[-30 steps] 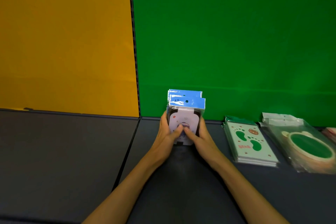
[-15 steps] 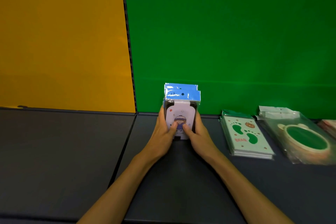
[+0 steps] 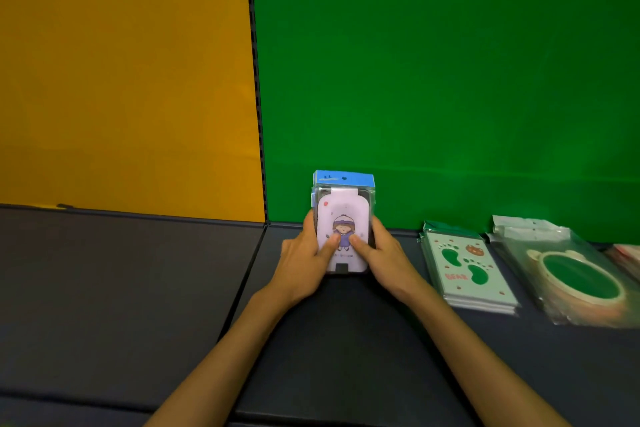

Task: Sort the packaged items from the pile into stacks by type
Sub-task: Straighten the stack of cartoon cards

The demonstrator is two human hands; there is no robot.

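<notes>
Head view: packages (image 3: 343,218) lengthwise, blue headers away

Mat (image 3: 121,288) left open; footprint packs (image 3: 467,270), ring packs (image 3: 571,270) crowd right.

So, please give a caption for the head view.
Both hands, left hand and right hand, grip a blue-topped packet stack.

You had the stack of blue-header packets (image 3: 343,225) on the dark mat (image 3: 339,340), close before the green backdrop (image 3: 450,62). Your left hand (image 3: 304,265) sat against its left side and your right hand (image 3: 384,260) against its right, both thumbs on its front face. To the right lay the footprint-card stack (image 3: 467,270), apart from it. Further right, just beside that, lay the round-frame bags (image 3: 568,274). The yellow backdrop (image 3: 121,73) stood behind the mat's left part.
</notes>
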